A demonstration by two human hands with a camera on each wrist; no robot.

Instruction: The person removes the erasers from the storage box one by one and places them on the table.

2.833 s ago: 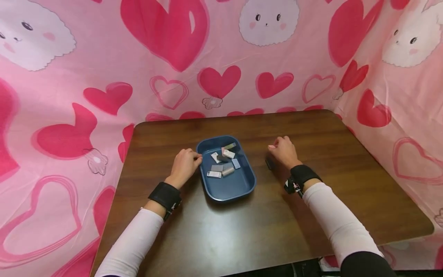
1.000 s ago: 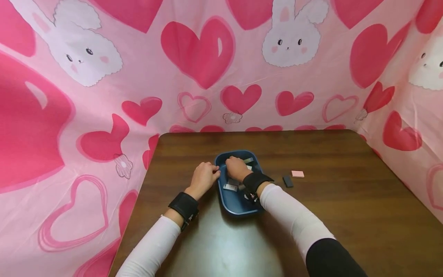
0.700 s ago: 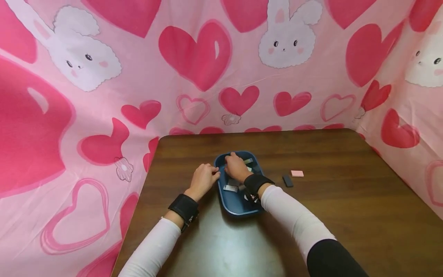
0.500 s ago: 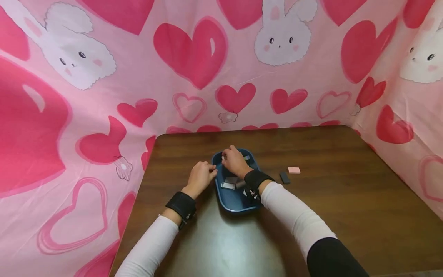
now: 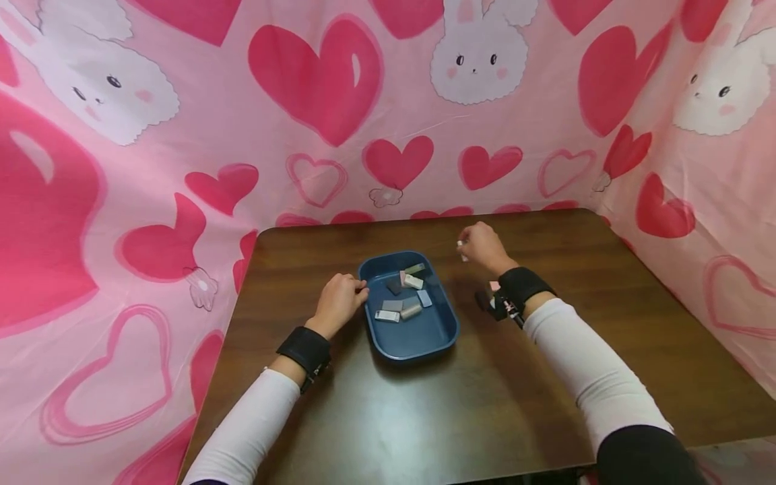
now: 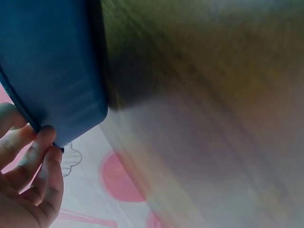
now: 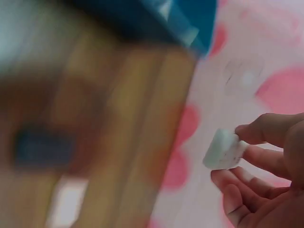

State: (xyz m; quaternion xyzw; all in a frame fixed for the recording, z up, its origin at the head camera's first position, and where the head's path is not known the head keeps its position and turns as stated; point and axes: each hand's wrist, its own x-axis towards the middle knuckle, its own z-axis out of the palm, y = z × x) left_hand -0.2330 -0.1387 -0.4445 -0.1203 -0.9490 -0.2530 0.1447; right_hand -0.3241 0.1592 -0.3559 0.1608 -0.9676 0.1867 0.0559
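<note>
**White block pinched in the right hand, out past the tray's right side**

OK so, nearest first. The landmark is the blue rectangular tray with rounded corners (image 5: 418, 337), and its near end is bare floor. Just past that, inside the tray: a white rectangular block with a dark marking (image 5: 387, 315), next to a grey cylinder-looking piece (image 5: 411, 311). Further up in there is a small light blue flat block (image 5: 424, 298).

The left hand (image 5: 337, 304) is at the tray's left wall, thumb and fingers closed on the rim with just that edge between them.

Right of the tray, on the brown wooden table (image 5: 364, 417), there's a dark rectangular block (image 5: 483, 300) with a pale pink block (image 5: 494, 286) just beyond it, partly behind the black wristband (image 5: 529, 291).

Farther out, off the tray's far right side, the right hand (image 5: 485, 248) pinches a small chunky white block (image 7: 222, 149), fingertips parted only by its thickness. Key relation: that block sits on the tray-facing side of the hand, clear of the tray, and the right hand is way closer to the dark and pink blocks than the left. Its long axis? Can't tell, nor its height over the table.

Behind the tray hangs pink heart-print cloth (image 5: 339, 128).
</note>
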